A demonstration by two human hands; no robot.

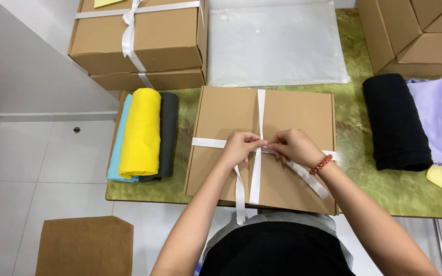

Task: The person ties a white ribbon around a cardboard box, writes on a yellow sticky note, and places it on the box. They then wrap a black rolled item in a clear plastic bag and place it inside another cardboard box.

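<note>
The white satin ribbon [260, 115] crossed directly under the fingertips, on the middle of the flat, matte cardboard box [221, 122]. The left hand [239, 145] and right hand [295, 145] met there, fingers pressed together, pinching the ribbon. Its loose ends trailed below the fingers, toward the person. Left of the fingers lay soft yellow rolled cloth [140, 132].

A small packing or gift-wrapping workspace: a green marbled table [379, 189] carries stacked ribbon-tied cardboard boxes [144, 41], more flat cartons [415, 36], a pile of clear plastic bags [277, 43], and rolled fabrics in yellow [140, 133], black [395, 122] and lilac [428, 117], above white floor tiles [42, 168].
</note>
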